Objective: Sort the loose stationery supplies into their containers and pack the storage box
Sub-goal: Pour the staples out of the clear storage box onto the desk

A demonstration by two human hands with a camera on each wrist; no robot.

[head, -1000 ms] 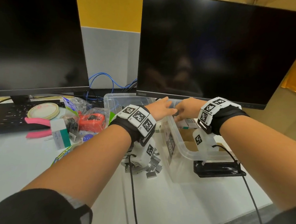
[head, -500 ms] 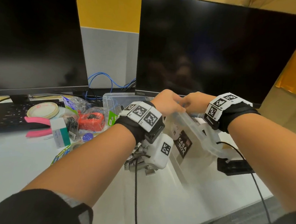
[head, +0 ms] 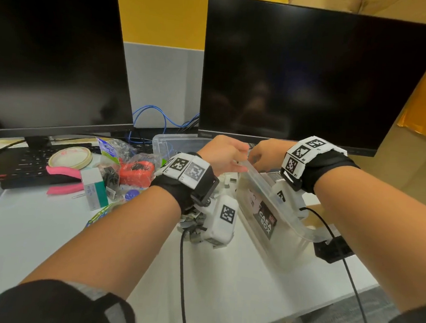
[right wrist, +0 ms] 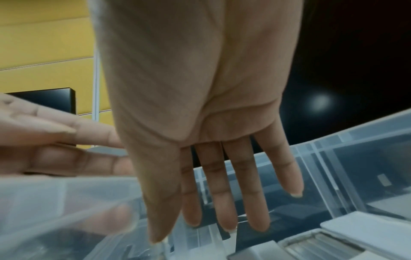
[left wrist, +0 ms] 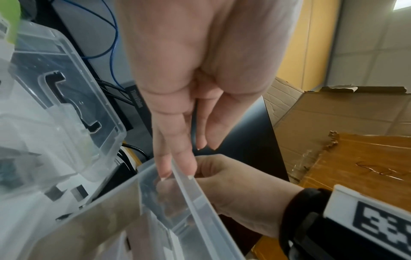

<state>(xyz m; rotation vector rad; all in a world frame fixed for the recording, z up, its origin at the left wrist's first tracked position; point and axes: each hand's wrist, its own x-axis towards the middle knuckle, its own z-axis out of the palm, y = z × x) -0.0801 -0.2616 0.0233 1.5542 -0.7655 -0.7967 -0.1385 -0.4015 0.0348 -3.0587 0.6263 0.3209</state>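
Note:
A clear plastic storage box (head: 263, 219) with a black "CASA BOX" label stands tilted on the white desk, its left rim (head: 260, 179) raised. My left hand (head: 222, 154) pinches that rim near the far corner; in the left wrist view its thumb and forefinger (left wrist: 177, 167) sit on the rim (left wrist: 200, 198). My right hand (head: 264, 154) holds the same corner from the other side. In the right wrist view its fingers (right wrist: 229, 211) reach down inside the box wall (right wrist: 333, 158), with the thumb at the rim. Small flat boxes lie inside.
A pile of loose metal clips (head: 195, 225) lies under my left wrist. Left of it are a bagged red item (head: 136, 169), a green-white carton (head: 94, 189), pink-handled pliers (head: 61, 172) and a tape roll (head: 70, 156). Another clear container (head: 168, 141) stands behind. Two monitors back the desk.
Both hands have lifted the box's left rim, so the box has tipped from flat to steeply tilted. The hands have risen with it.

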